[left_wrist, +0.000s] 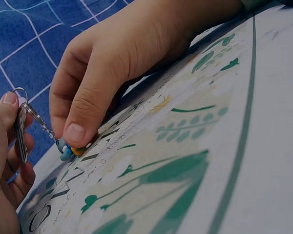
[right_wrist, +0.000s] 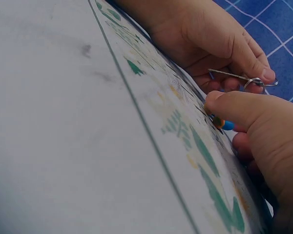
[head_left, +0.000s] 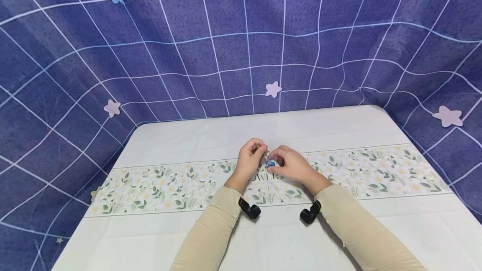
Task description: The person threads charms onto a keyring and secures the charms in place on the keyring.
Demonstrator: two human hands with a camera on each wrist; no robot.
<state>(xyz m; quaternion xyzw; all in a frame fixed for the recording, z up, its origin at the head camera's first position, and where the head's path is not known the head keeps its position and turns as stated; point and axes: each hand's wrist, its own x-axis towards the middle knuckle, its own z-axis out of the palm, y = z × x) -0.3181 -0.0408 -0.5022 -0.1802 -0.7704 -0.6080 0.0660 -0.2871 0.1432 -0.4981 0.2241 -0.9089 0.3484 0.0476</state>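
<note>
My left hand (head_left: 248, 160) pinches a metal key ring (left_wrist: 20, 91) between thumb and forefinger. A silver key (left_wrist: 20, 134) hangs from that ring beside the curled fingers. From the ring a short chain (left_wrist: 39, 118) runs across to a small blue charm (head_left: 270, 164) with a yellow-orange part. My right hand (head_left: 293, 165) holds this charm between thumb and fingers, close over the tabletop. Its thumb hides part of the charm in the left wrist view. In the right wrist view, the key (right_wrist: 227, 74) points away from the ring, and the blue end of the charm (right_wrist: 228, 125) shows below the right thumb.
A white tablecloth (head_left: 150, 237) covers the table, with a printed band (head_left: 162, 187) of flowers, leaves and lettering under the hands. Behind and at both sides hangs a blue curtain (head_left: 226, 53) with grid lines and stars. Black wrist mounts (head_left: 250, 209) sit over beige sleeves (head_left: 205, 237).
</note>
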